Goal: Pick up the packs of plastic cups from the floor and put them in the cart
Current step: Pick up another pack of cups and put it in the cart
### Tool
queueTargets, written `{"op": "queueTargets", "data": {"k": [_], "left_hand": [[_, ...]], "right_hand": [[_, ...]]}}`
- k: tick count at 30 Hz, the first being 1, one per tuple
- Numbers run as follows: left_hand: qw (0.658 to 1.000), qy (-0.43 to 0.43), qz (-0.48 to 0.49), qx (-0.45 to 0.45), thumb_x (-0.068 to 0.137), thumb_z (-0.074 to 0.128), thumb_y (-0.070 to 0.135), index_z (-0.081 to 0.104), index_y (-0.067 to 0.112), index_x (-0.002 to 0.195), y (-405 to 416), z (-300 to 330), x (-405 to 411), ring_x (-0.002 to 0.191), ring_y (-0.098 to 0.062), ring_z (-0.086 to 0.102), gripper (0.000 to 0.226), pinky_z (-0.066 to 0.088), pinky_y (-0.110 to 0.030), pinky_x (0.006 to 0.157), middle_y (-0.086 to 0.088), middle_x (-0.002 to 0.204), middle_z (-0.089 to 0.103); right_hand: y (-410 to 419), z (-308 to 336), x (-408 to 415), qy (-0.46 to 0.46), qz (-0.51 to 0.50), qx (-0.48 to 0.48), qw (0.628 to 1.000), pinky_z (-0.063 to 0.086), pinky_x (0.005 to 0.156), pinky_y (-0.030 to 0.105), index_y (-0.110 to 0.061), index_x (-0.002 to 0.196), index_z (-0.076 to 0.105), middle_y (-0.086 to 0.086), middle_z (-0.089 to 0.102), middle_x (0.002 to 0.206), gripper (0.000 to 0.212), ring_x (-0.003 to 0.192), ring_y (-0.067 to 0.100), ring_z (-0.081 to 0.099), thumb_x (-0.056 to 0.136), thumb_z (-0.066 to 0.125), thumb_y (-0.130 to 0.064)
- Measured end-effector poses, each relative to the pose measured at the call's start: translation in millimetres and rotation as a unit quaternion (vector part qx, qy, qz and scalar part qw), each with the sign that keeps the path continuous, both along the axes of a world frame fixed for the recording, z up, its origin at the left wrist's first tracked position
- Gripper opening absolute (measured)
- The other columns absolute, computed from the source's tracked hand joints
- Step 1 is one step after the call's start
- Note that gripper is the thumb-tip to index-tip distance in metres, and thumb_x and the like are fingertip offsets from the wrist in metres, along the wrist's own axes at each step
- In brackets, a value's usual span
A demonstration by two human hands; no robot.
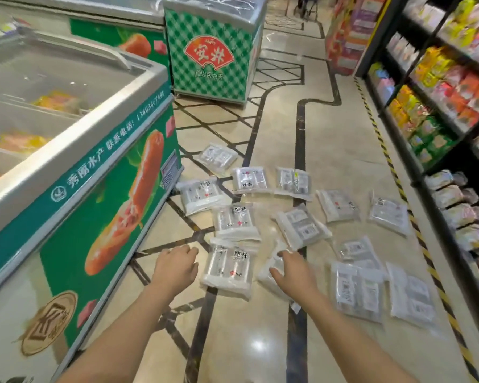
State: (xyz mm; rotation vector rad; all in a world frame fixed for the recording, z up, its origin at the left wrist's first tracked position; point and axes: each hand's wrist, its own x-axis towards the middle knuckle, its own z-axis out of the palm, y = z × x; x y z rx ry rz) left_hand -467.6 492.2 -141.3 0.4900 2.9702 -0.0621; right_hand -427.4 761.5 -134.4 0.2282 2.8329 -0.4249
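The clear plastic packs of white cups [237,222] lie scattered on the shiny tiled floor [343,150] beside the green freezer [100,205]. My left hand [176,268] is loose and empty; my right hand [293,272] touches a tilted pack [273,268] to lift it. I see no cart.
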Motion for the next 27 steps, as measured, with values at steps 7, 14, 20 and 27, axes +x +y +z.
{"op": "queueTargets", "data": {"k": [7, 14, 20, 27], "left_hand": [[0.998, -0.049, 0.040, 0.007, 0.092, 0.042, 0.032, 0.053, 0.017, 0.120, 16, -57, -107, 0.111, -0.023, 0.056, 0.034, 0.043, -0.034, 0.087, -0.003, 0.119, 0.059], [0.990, -0.114, 0.067, 0.055, 0.076, 0.068, 0.019, 0.065, 0.008, 0.095, 51, -133, -194, 0.077, -0.030, 0.065, 0.022, 0.050, -0.037, 0.065, -0.009, 0.089, 0.067], [0.983, -0.161, 0.081, 0.041, 0.076, 0.069, 0.017, 0.068, 0.006, 0.092, 61, -238, -242, 0.069, -0.031, 0.064, 0.020, 0.049, -0.036, 0.061, -0.010, 0.080, 0.067], [0.981, -0.138, 0.106, 0.085, 0.090, 0.051, 0.028, 0.055, 0.009, 0.121, 70, -405, -292, 0.099, -0.032, 0.059, 0.037, 0.044, -0.038, 0.078, -0.011, 0.109, 0.061]], "right_hand": [[7, -53, -102, -0.049, -0.056, -0.045, 0.996, 0.047, 0.086, 0.035, -0.015, 0.131, 0.043, 0.006, 0.057, 0.126, 0.048, 0.114, 0.024, 0.054, 0.091, 0.050, -0.040], [14, -139, -197, -0.108, -0.097, -0.071, 0.987, 0.044, 0.087, 0.034, -0.013, 0.133, 0.040, 0.009, 0.055, 0.125, 0.047, 0.116, 0.026, 0.052, 0.093, 0.048, -0.036], [11, -236, -245, -0.136, -0.131, -0.098, 0.977, 0.045, 0.093, 0.038, -0.013, 0.133, 0.040, 0.008, 0.052, 0.130, 0.048, 0.117, 0.026, 0.051, 0.092, 0.050, -0.036], [15, -399, -274, -0.138, -0.182, -0.111, 0.967, 0.040, 0.092, 0.034, -0.014, 0.137, 0.035, 0.008, 0.046, 0.136, 0.051, 0.122, 0.025, 0.048, 0.093, 0.049, -0.037]]}}
